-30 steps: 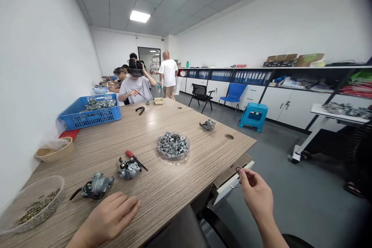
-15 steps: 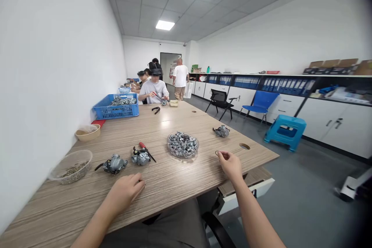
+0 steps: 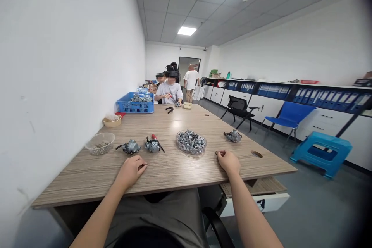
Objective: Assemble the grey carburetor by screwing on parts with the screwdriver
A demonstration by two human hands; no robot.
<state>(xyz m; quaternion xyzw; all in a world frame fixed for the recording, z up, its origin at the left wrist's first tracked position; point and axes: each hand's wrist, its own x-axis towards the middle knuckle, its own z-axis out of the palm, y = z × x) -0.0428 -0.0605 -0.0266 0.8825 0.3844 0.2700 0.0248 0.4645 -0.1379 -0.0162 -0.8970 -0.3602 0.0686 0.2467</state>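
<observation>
My right hand [image 3: 229, 162] rests at the table's right front, thumb and forefinger pinched on a small dark ring [image 3: 216, 153]. My left hand [image 3: 133, 168] lies on the tabletop with its fingers curled and thumb against the fingertips; whatever they may hold is too small to name. Just beyond it sit two grey metal carburetors, one [image 3: 131, 147] with a black hose stub and another [image 3: 152, 145] beside a red-handled screwdriver [image 3: 158, 142]. A clear bowl [image 3: 192, 152] heaped with small metal parts stands between my hands. A third carburetor [image 3: 233, 136] lies beyond my right hand.
Along the wall stand a clear tub [image 3: 92, 145] of small fasteners, a tan bowl [image 3: 112, 123] and a blue crate [image 3: 135, 107] of metal parts. A co-worker [image 3: 170, 92] sits at the far end, near a black curved object [image 3: 169, 109]. A blue stool [image 3: 321, 155] is at right.
My view has shifted, so the table appears farther right. My left hand's fingers have drawn together with the thumb. The right hand keeps its pinch on the ring.
</observation>
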